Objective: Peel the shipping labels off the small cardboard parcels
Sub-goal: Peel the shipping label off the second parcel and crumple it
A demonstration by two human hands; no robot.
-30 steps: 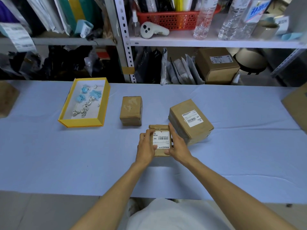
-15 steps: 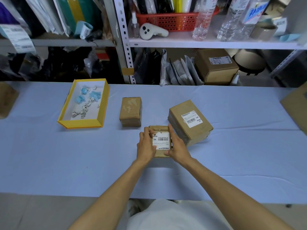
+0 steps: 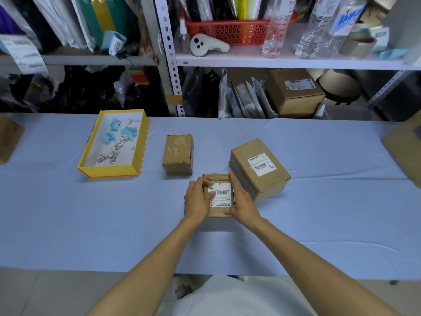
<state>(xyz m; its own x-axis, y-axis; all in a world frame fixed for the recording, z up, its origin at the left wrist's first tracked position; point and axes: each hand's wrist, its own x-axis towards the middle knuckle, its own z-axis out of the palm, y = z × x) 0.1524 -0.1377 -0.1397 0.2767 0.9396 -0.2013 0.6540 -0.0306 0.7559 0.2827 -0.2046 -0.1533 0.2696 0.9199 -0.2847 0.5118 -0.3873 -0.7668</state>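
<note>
A small cardboard parcel lies flat on the blue table, its white shipping label facing up. My left hand grips its left side with the thumb lying over the label's left part. My right hand holds the right side and near corner. A larger parcel with its own label sits just right, close to my right hand. Farther back stands a bare parcel showing torn patches on top and no label.
A yellow tray at the left holds crumpled blue and white label scraps. Brown cardboard pieces lie at the left edge and right edge of the table. Shelves with bags, a box and bottles rise behind the table.
The small parcel has been turned between my hands, so the label's print now reads differently. My left thumb has slid onto the label. Both hands stay in the same spot.
</note>
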